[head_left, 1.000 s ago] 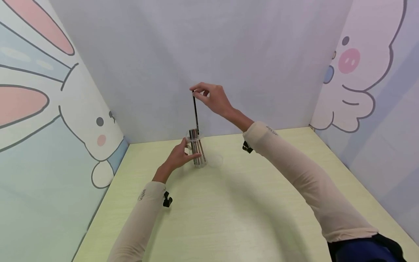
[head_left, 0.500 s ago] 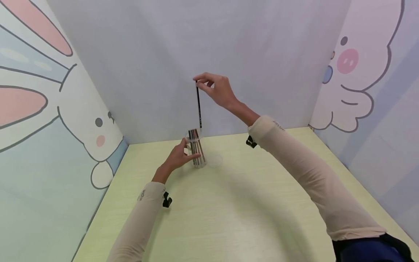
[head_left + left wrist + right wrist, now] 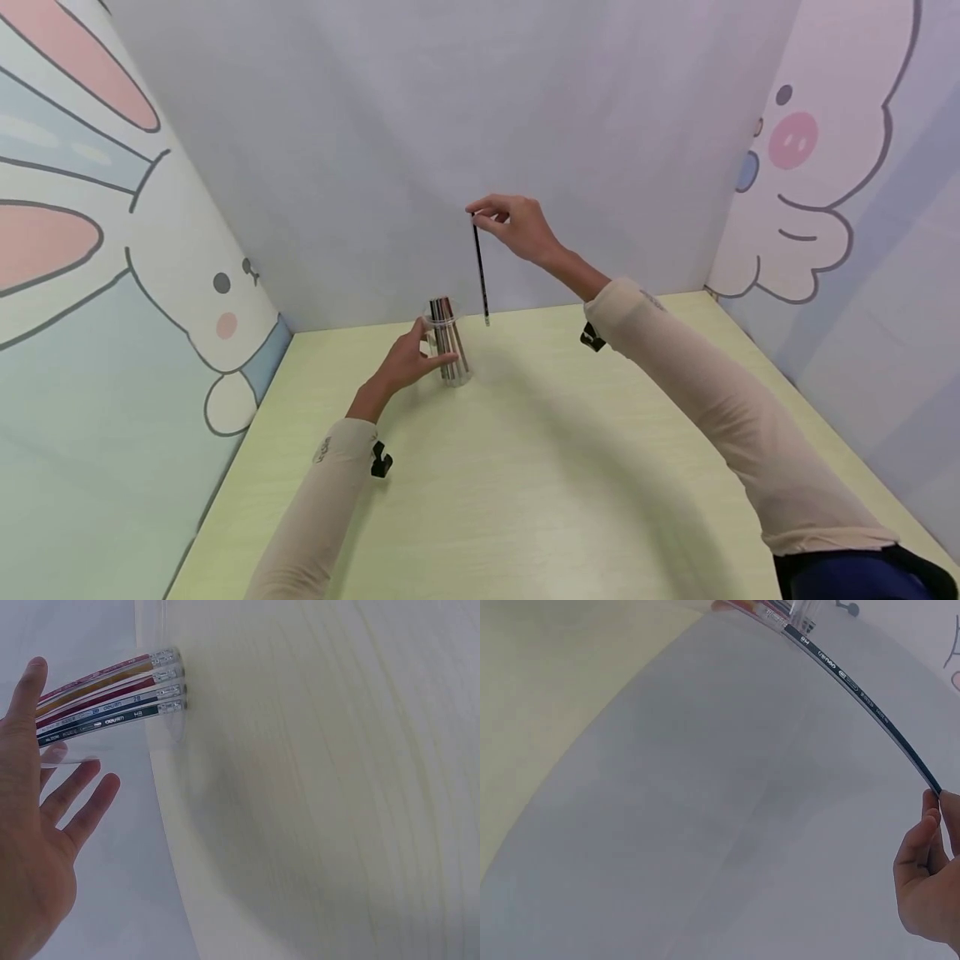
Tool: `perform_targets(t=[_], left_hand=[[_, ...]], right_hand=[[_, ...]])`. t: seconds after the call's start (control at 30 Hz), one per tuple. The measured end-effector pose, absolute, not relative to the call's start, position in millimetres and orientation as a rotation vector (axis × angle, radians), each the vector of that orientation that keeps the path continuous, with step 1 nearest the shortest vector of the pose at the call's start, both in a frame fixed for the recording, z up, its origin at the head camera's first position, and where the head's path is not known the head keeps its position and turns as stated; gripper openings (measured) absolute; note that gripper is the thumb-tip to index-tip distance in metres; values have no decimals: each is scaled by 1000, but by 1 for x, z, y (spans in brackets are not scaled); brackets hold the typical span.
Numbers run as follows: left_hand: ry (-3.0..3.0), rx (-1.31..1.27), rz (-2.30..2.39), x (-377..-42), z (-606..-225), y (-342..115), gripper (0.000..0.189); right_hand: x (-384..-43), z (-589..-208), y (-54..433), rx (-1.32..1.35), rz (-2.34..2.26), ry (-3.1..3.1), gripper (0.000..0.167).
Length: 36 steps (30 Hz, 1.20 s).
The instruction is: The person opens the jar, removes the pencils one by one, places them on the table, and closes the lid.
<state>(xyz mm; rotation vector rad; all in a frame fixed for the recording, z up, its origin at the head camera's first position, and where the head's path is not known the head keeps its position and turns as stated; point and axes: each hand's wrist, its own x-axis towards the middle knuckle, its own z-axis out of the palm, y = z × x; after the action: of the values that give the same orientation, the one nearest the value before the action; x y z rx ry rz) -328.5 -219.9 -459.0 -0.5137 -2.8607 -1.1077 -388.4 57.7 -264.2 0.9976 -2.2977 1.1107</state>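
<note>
My right hand [image 3: 517, 227] pinches a dark pencil [image 3: 481, 267] by its top end between thumb and fingertips. The pencil hangs nearly upright, right of a clear cup [image 3: 459, 379], its eraser end down. In the right wrist view that pencil [image 3: 862, 697] looks dark green with pale lettering. My left hand [image 3: 408, 358] grips the cup round its side, thumb in front. Several pencils [image 3: 112, 694] in red, yellow, blue and green stand in the cup, eraser ends at the bottom. The cup leans a little on the table.
The pale yellow table [image 3: 480, 483] runs back to a grey-white wall [image 3: 360, 167]. Side walls carry a cartoon rabbit [image 3: 187, 283] at left and a pig [image 3: 810, 183] at right. Arm shadows fall across the tabletop.
My right hand has lifted the dark pencil up out of the cup, then moved right and lowered it beside the cup. The left hand keeps its grip on the cup.
</note>
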Motion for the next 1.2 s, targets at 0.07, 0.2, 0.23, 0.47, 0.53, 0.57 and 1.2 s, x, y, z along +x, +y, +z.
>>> perform_targets(t=[0.07, 0.2, 0.23, 0.47, 0.53, 0.57, 1.2], left_hand=[[-2860, -508, -1105, -328, -459, -221, 83], [-2860, -505, -1105, -328, -458, -222, 80], [-2862, -503, -1105, -328, -458, -222, 80], [-2873, -491, -1106, -328, -457, -221, 84], [-2871, -497, -1108, -328, -457, -221, 82], [-2872, -500, -1106, -329, -458, -221, 81], [-2856, -500, -1123, -331, -458, -220, 75]], right_hand=[[-390, -271, 60, 996, 1112, -2318, 25], [-392, -285, 66, 986, 1117, -2347, 25], [-392, -289, 68, 983, 1115, -2355, 25], [-394, -318, 78, 992, 1104, -2388, 25], [-395, -326, 80, 991, 1113, -2394, 25], [-396, -331, 81, 987, 1114, -2399, 25], [-402, -411, 91, 879, 1204, -2565, 25]])
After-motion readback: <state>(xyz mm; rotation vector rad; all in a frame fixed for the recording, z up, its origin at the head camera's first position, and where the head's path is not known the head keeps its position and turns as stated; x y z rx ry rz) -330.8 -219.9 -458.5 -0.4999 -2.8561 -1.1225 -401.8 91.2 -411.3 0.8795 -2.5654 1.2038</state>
